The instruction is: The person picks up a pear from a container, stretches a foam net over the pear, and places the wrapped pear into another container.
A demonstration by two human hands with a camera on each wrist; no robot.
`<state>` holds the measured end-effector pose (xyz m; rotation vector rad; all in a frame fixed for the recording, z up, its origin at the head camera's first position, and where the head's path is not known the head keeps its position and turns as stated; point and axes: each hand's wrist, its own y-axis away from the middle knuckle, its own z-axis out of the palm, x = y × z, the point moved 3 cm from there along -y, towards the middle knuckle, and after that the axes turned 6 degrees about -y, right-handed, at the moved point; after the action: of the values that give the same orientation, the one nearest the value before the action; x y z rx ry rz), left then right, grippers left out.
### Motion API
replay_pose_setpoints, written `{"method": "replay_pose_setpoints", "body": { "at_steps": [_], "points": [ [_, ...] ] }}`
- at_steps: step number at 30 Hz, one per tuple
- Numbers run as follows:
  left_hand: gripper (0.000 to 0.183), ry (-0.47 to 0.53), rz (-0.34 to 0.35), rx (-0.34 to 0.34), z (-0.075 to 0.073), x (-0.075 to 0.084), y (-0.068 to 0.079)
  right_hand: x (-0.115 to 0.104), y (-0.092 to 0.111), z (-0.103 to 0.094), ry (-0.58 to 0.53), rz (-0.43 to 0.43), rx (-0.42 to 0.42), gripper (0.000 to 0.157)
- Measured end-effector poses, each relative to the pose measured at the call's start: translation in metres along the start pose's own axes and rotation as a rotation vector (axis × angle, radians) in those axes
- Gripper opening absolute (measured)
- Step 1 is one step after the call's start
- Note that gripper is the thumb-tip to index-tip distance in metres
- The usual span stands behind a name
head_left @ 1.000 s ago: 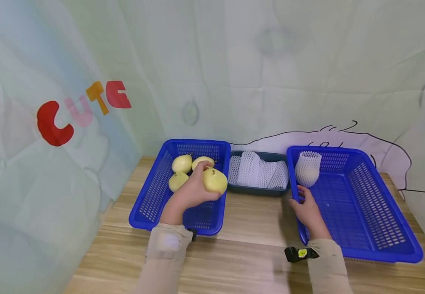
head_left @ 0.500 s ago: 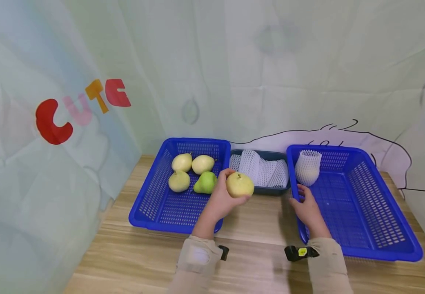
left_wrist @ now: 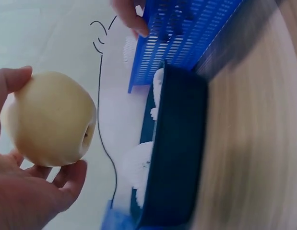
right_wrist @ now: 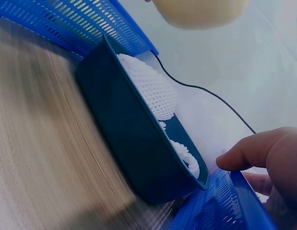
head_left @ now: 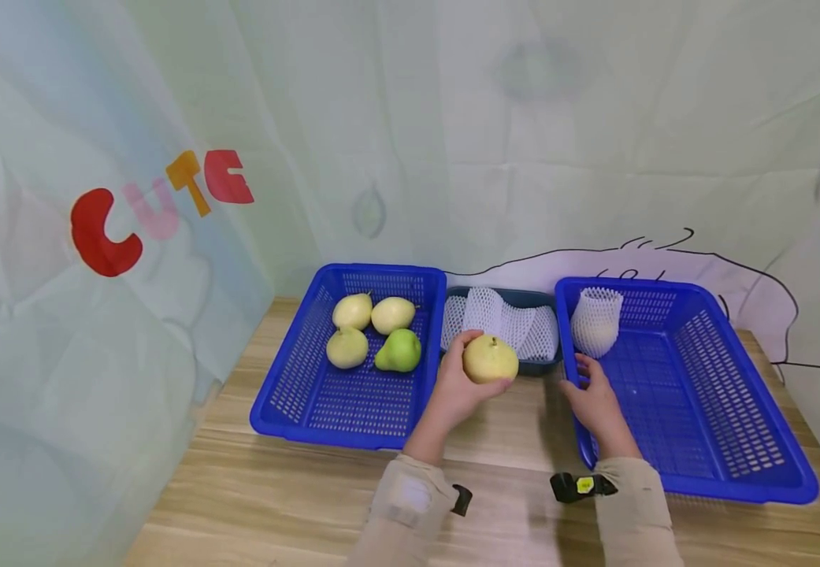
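My left hand (head_left: 458,387) holds a round pale yellow pear (head_left: 491,360) up in front of the small dark green tray (head_left: 539,368). In the left wrist view its thumb and fingers (left_wrist: 71,184) curl about the pear, whose hollowed end faces the tray. White foam net sleeves (head_left: 498,323) lie in that tray. At the left rim of the right blue basket (head_left: 693,394) my right hand (head_left: 594,402) grips the edge, thumb outside and fingers inside. A pear in a white foam net (head_left: 596,324) stands in that basket's back left corner.
The left blue basket (head_left: 289,433) bears several pale yellow pears (head_left: 347,348) and one green pear (head_left: 398,351). Both baskets and the tray stand on a wood-grain table (head_left: 239,496). Behind hangs a printed cloth (head_left: 452,142) with coloured letters.
My left hand has carried the yellow pear rightward out of the left basket to the front of the tray, uncovering the green pear. My right hand stays on the basket rim.
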<state>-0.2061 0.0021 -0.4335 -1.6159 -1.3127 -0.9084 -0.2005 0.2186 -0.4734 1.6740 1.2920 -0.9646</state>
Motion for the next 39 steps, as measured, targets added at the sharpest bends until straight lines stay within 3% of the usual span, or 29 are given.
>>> {"method": "replay_pose_setpoints", "body": {
  "at_steps": [5, 14, 20, 22, 27, 32, 39],
  "points": [
    [0.075, -0.016, -0.052, 0.019, 0.009, -0.009, -0.001, 0.0, -0.001, -0.001, 0.002, 0.001, -0.001, 0.058],
    [0.076, 0.059, -0.123, -0.052, 0.034, -0.041, 0.004, 0.0, -0.001, -0.001, 0.004, 0.0, 0.0, 0.059],
    [0.075, 0.018, -0.143, -0.034, 0.053, -0.06, 0.007, -0.001, -0.001, -0.001, -0.003, 0.0, 0.003, 0.058],
    [0.075, -0.037, -0.155, -0.021, 0.057, -0.066, 0.009, -0.001, 0.0, -0.001, -0.004, 0.001, 0.001, 0.058],
    [0.075, -0.135, -0.164, 0.019, 0.062, -0.076, 0.015, -0.002, 0.001, -0.001, 0.007, 0.002, 0.003, 0.059],
    [0.076, -0.117, -0.152, 0.038, 0.062, -0.079, 0.018, -0.004, 0.001, 0.0, 0.016, 0.011, 0.001, 0.058],
    [0.079, -0.099, -0.17, -0.002, 0.064, -0.082, 0.015, -0.004, 0.001, 0.0, 0.018, 0.02, 0.001, 0.058]
  ]
}}
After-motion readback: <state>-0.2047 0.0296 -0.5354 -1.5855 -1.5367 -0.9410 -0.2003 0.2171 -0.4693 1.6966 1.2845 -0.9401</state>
